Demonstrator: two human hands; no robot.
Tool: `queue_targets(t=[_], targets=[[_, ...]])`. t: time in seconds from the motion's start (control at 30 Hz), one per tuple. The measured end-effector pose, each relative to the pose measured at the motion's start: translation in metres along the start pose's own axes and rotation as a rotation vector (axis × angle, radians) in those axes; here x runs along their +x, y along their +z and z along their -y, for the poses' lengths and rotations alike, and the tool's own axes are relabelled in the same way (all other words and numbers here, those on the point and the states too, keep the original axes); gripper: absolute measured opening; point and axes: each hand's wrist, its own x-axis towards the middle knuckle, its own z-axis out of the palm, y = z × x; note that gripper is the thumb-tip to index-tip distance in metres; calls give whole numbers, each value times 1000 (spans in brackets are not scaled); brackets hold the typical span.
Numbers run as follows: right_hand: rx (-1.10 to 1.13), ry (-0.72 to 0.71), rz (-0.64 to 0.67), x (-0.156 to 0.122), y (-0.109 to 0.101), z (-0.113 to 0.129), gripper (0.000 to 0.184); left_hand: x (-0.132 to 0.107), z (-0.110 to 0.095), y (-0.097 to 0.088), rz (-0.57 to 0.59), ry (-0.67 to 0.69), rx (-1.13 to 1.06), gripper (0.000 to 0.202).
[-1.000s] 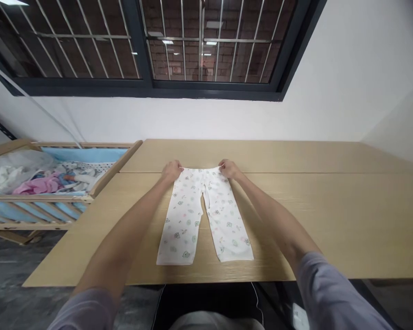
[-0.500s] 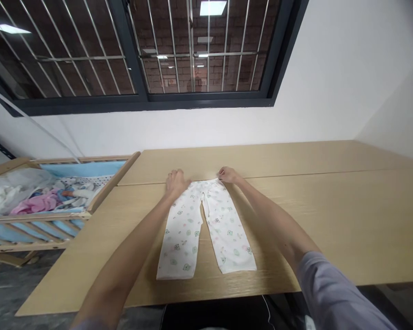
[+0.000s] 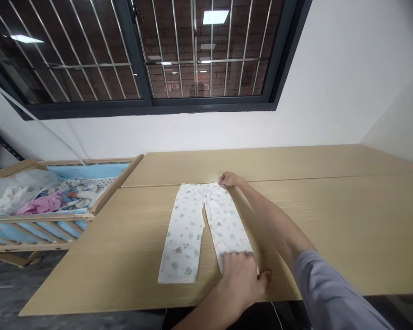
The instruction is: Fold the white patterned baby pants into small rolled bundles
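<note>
The pants lay flat in the middle of the table, with the waistband toward the table's far edge and both hems toward its near edge. My right hand was at the right corner of the waistband, fingers drawn narrow on the cloth and pinning it to the table. My left hand had crossed over to the hem of the right leg, close to the table's near edge. Its fingers were bent over the hem and the thumb lay out on the wood. I could not tell whether it had a grip on the cloth or only pressed on it.

I judged that I was taking hold of the right leg at both ends. The next move would need the left fingers to close firmly on the hem while the right kept the waist corner in place, so that the leg came up evenly and the other leg stayed flat.

Half a second earlier my left hand had been on the left corner of the waistband. That corner now lay free on the table. The cot beside the table's left end was unchanged.
</note>
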Motion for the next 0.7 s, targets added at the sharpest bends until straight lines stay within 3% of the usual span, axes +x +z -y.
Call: queue_targets(t=[0.2, 0.37, 0.57, 0.7], targets=[[17, -30, 8, -6, 0, 7, 11, -5, 17, 1, -100, 47, -9, 31], [49, -75, -27, -7, -18, 25, 21, -28, 33, -19, -268, 13, -331, 34], [76, -152, -43, -6, -35, 82, 28, -80, 73, -39, -374, -149, -651, 43], [72, -203, -81, 1, -17, 127, 24, -111, 108, -34, -427, -342, -543, 47]])
